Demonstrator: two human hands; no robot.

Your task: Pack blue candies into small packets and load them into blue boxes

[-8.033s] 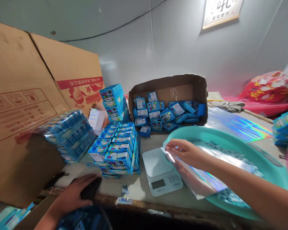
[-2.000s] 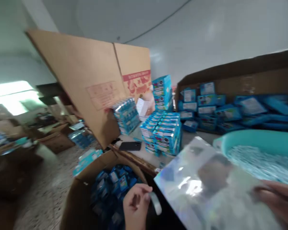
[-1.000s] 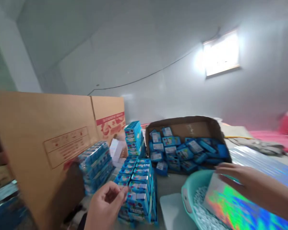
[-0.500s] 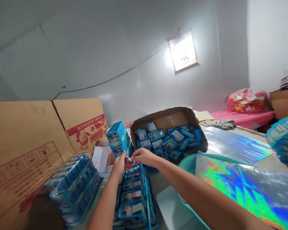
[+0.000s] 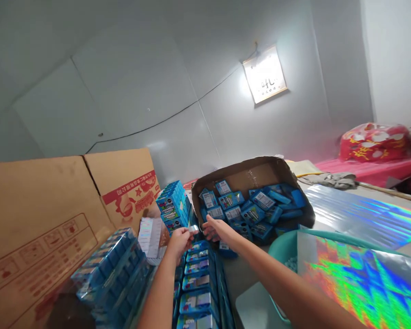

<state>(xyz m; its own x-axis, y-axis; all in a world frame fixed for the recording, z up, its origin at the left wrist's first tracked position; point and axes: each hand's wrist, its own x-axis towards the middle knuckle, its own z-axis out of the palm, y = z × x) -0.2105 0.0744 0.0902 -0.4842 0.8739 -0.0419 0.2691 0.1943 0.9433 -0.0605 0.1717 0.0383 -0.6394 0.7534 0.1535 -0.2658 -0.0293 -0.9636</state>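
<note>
Two large items recorded first: to the left, a tall carton (image 5: 37, 233) with red print; ahead, an open box (image 5: 256, 171), mouth toward the near side, holding loose blue packs (image 5: 253, 214). Listed next a teal tub (image 5: 280, 246) at the right, partly covered by a rainbow-sheened sheet (image 5: 363, 283). Found on the tabletop (image 5: 233, 274) a row of blue boxes (image 5: 197, 283); beyond it, a taller stack (image 5: 171, 208).

Inspected the right hand (image 5: 218, 230): half open, fingers spread, gripping nothing visible, near the open box. Inspected the left hand (image 5: 180, 240): closed in a pinch, thumb and fingers on one end of a small pale strip (image 5: 193, 228).

Located the strip at the far end of the row, between the hands, apart from the right one. Judged light, thin, flexible and easily creased, possibly tacky; best taken by one end. Noted long axis roughly crosswise, free end pointing toward the right hand. Could not tell one face from the other.
</note>
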